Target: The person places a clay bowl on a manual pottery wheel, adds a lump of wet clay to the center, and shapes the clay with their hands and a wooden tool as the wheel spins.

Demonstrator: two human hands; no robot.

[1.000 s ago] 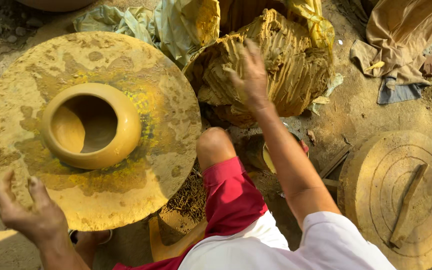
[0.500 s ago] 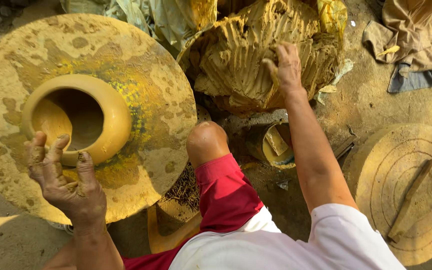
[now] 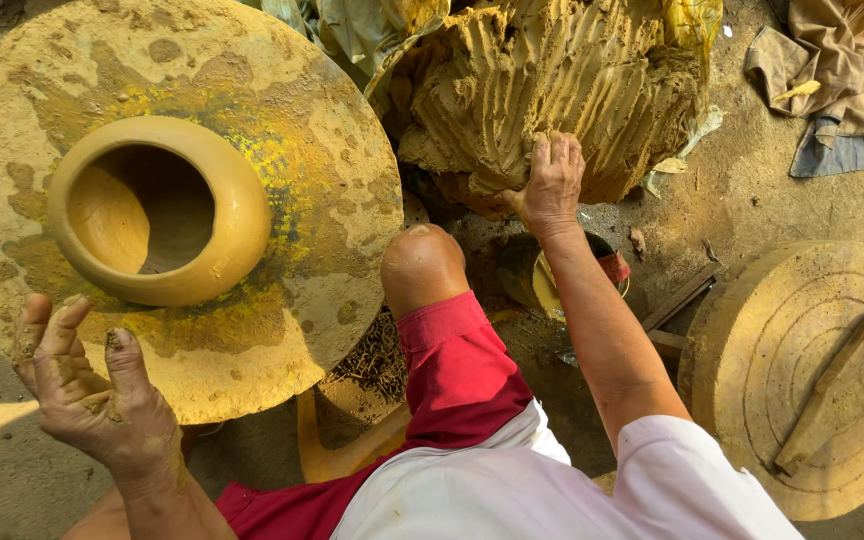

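Pressing: R hand [image 3: 550, 186], fingers spread flat on grooved clay mound [image 3: 552, 80], right of wheel [image 3: 342, 200].
L hand [image 3: 92, 395]: open, clay-smeared, held at wheel's near edge.
Pot [image 3: 167, 215]: sat on wheel.

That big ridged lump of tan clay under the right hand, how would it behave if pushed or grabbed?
The ridged tan clay mound is scored with deep finger grooves, so it probably gives and gouges rather than sliding. Its bulk beside the right hand suggests it is heavy and unlikely to tip. The smeared left hand hints it is sticky.
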